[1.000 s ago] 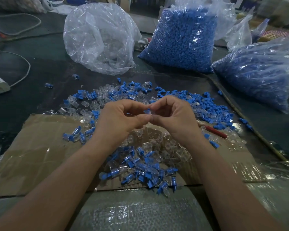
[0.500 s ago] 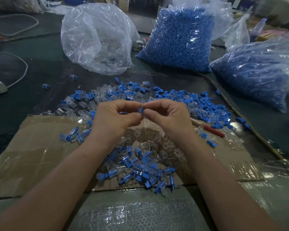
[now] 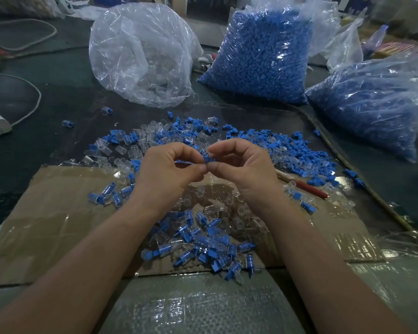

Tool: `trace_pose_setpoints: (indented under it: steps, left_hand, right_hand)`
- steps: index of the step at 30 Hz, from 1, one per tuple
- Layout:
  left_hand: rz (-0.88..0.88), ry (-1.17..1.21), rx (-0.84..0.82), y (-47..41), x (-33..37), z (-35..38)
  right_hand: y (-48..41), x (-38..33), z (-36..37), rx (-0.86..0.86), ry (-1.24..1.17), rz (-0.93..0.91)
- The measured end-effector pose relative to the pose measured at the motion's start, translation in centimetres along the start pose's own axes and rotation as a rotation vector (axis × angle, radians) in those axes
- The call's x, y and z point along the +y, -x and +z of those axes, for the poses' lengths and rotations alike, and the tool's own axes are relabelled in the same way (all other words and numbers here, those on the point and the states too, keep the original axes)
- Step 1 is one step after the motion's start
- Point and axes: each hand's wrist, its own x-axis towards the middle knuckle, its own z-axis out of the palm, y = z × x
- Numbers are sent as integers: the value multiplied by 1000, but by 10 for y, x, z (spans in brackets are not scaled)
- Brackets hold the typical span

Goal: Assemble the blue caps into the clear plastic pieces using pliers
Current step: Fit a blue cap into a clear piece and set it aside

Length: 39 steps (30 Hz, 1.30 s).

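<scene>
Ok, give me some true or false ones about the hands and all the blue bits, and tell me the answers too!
1. The left hand and right hand pinch one blue cap between them. True.
2. The right hand holds the red-handled tool. False: it lies on the cardboard, to the right of that hand.
3. The clear bag is full of blue caps. False: no blue shows inside it; the blue bag beside it holds them.
4. Joined blue-and-clear pieces lie piled on the cardboard between the forearms. True.
</scene>
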Motion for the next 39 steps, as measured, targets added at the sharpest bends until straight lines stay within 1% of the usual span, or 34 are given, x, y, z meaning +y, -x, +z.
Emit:
trace_pose_setpoints:
  steps: [3, 6, 8, 10, 13, 18, 22, 26, 29, 33, 39]
  left_hand:
    - [-10, 69, -27, 0, 0, -1]
    - [-42, 146, -33, 0, 0, 0]
    - [-40, 177, -20, 1, 1, 0]
    - [-17, 175, -12, 1, 2, -1]
    - [-8, 165, -1, 1, 3, -2]
    - [-59, 181, 24, 2, 4, -2]
    - [-48, 144, 40, 2, 4, -2]
    - [-31, 123, 61, 2, 4, -1]
    - [-17, 102, 61, 2, 3, -2]
    - [-4, 78, 69, 2, 3, -2]
    - [32, 19, 58, 3, 2, 0]
  right_hand:
    - [-1, 1, -4, 19, -93, -21]
    - [-3, 3, -7, 114, -128, -28]
    - [-4, 2, -9, 154, -216, -19]
    - [-5, 1, -10, 170, -280, -9]
    - [-5, 0, -11, 145, -294, 6]
    - [-1, -4, -6, 104, -107, -26]
    - [2, -9, -4, 24, -36, -49]
    - [3, -8, -1, 52, 26, -36]
    - [3, -6, 0, 38, 60, -35]
    - [3, -4, 1, 10, 171, -77]
    - [4, -1, 3, 90, 355, -168]
